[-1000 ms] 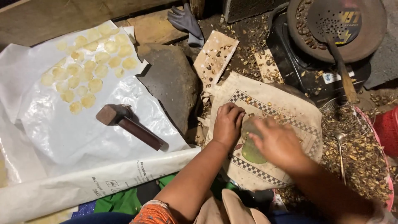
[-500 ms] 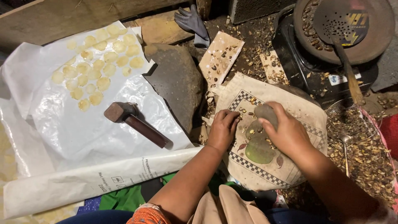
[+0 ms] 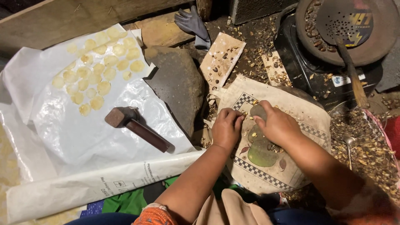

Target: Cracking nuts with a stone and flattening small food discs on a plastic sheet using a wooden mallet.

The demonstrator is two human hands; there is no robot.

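Observation:
My left hand point(image 3: 227, 127) rests with curled fingers on a patterned cloth point(image 3: 310, 121) that has a checkered border and a green fruit print. Its fingertips pinch near small yellowish kernels. My right hand point(image 3: 277, 124) is shut on a grey stone point(image 3: 258, 111) held just above the cloth, close to my left fingertips. To the left a dark wooden mallet point(image 3: 137, 127) lies on a white plastic sheet point(image 3: 83, 146). Several flattened pale yellow discs point(image 3: 100, 66) are spread on that sheet.
A big flat dark stone point(image 3: 177, 83) lies between sheet and cloth. A round pan point(image 3: 316, 52) with a perforated ladle point(image 3: 346, 25) sits on a black stove at the top right. Husks and shells point(image 3: 366, 154) litter the ground at the right. A grey glove point(image 3: 192, 23) lies at the top.
My right hand, with the stone, has moved up and left on the cloth toward my left hand. My left hand stayed in place. The camera view has shifted a little.

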